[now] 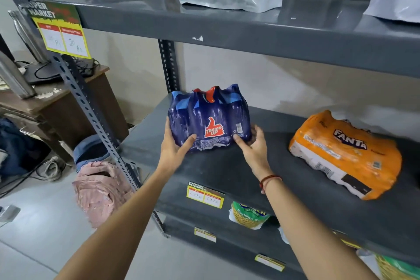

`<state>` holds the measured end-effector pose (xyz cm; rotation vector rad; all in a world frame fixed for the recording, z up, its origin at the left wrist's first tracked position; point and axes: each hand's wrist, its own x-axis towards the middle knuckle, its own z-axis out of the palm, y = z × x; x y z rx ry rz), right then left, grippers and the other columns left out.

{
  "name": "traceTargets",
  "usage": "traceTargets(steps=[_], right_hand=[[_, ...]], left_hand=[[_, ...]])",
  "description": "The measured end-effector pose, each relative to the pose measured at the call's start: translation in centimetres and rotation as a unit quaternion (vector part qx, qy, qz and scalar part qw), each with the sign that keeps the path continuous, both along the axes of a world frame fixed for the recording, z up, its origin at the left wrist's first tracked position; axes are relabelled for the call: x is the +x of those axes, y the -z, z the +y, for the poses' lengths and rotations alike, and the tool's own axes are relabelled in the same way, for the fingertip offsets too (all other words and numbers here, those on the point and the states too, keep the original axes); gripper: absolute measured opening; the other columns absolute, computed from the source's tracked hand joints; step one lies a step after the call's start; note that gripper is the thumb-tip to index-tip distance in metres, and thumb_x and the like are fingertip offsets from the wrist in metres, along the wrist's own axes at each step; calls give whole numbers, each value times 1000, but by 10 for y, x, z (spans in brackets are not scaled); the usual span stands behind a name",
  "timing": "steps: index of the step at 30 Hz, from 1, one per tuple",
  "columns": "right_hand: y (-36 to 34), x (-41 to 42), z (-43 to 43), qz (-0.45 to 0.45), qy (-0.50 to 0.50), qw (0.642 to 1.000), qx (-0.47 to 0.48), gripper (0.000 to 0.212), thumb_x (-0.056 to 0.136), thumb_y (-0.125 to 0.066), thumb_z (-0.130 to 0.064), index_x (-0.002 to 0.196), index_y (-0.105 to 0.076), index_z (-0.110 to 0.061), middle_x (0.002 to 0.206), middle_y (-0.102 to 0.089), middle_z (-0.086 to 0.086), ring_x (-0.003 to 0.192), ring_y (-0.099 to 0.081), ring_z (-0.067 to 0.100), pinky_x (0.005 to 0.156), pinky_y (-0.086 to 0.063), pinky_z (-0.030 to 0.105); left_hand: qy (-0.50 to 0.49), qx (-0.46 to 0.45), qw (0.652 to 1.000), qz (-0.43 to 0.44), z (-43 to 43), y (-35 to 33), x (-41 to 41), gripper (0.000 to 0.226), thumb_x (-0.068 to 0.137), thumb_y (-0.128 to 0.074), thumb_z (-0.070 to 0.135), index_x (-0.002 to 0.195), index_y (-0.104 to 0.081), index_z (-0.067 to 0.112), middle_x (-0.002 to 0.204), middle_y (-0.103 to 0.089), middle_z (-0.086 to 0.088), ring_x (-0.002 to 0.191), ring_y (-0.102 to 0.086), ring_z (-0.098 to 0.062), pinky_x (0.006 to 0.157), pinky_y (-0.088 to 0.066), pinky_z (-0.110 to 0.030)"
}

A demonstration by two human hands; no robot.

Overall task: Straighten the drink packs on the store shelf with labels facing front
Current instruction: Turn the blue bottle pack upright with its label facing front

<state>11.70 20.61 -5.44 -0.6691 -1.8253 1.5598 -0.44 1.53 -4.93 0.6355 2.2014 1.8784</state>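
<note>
Gripping the blue Thums Up pack [210, 119] at its lower corners, your left hand [175, 146] and right hand [253, 145] held it upright on the shelf [227, 173], label frontward; squaring both sides evenly would have served best.

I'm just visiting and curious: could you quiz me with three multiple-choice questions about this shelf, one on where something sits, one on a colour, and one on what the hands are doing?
1. Where is the orange Fanta pack relative to the blue Thums Up pack?
A. On the shelf above
B. On the same shelf, to its right
C. On the floor

2. What colour is the thread on the right wrist?
A. Red
B. Green
C. White

3. What are the hands doing?
A. Both hang free
B. Only one touches a pack
C. Both hold the blue pack's lower sides

Answers: 1 B, both packs rest on the middle shelf. 2 A, the wrist thread is red. 3 C, the left hand and right hand grip opposite sides.
</note>
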Motion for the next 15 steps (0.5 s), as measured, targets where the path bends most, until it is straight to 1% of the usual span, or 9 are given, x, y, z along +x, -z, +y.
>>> traceTargets(steps=[2, 3, 5, 7, 8, 10, 12, 13, 15], right_hand=[[1, 5, -3, -4, 0, 1000, 31, 58, 76, -76, -14, 125, -46, -12, 112, -61, -3, 97, -62, 4, 81, -47, 7], [2, 7, -5, -8, 6, 999, 50, 56, 75, -76, -12, 123, -48, -12, 112, -63, 0, 97, -63, 9, 82, -47, 10], [4, 6, -12, -28, 24, 995, 87, 52, 73, -76, -10, 119, -53, -8, 113, -65, 9, 102, -62, 21, 83, -45, 17], [3, 4, -17, -48, 35, 993, 105, 49, 72, -77, -9, 115, -55, -4, 111, -65, 13, 104, -61, 27, 81, -43, 20], [2, 3, -17, -57, 31, 992, 107, 48, 72, -78, -11, 114, -55, -4, 111, -64, 14, 104, -60, 28, 82, -44, 23], [0, 5, -14, -77, 14, 991, 108, 50, 73, -78, -17, 115, -55, -5, 114, -63, 15, 105, -60, 28, 88, -48, 31], [-3, 10, -8, -80, 8, 993, 82, 56, 73, -78, -31, 119, -54, -10, 119, -60, 12, 109, -58, 25, 93, -49, 36], [-6, 13, -5, -67, 9, 997, 48, 61, 73, -76, -39, 123, -52, -13, 125, -57, 10, 114, -56, 22, 95, -48, 35], [-16, 12, 1, -30, 17, 999, -32, 70, 78, -65, -55, 134, -43, -18, 139, -48, 5, 125, -47, 18, 96, -42, 27]], left_hand=[[3, -26, 999, 26, -5, 1, -1, 86, 77, -71, 40, 144, -18, 32, 136, -48, 8, 119, -52, -9, 99, -44, -27], [4, -44, 998, 34, -6, 1, -2, 83, 76, -72, 41, 141, -21, 34, 132, -50, 10, 115, -53, -8, 97, -44, -25], [1, -88, 995, 41, -8, 5, -9, 77, 76, -73, 38, 138, -27, 31, 128, -55, 7, 114, -55, -14, 96, -42, -29], [-11, -135, 990, 44, -6, 7, -14, 74, 79, -70, 35, 139, -29, 21, 134, -54, -5, 121, -52, -25, 99, -39, -35], [-18, -146, 988, 37, -4, 7, -15, 73, 82, -68, 34, 141, -29, 19, 137, -52, -8, 124, -49, -28, 102, -37, -36], [-47, -134, 990, 22, 0, 7, -9, 72, 85, -64, 33, 143, -25, 16, 143, -45, -9, 130, -44, -28, 106, -34, -37], [-106, -110, 988, 13, 2, 11, 9, 75, 87, -60, 36, 146, -18, 17, 151, -34, -8, 138, -33, -26, 111, -26, -37], [-129, -100, 986, 21, 4, 15, 23, 77, 88, -58, 39, 147, -15, 18, 154, -27, -7, 141, -26, -25, 113, -22, -37], [-123, -88, 985, 86, 12, 22, 53, 79, 89, -56, 40, 149, -9, 19, 158, -14, -4, 145, -15, -18, 117, -14, -34]])
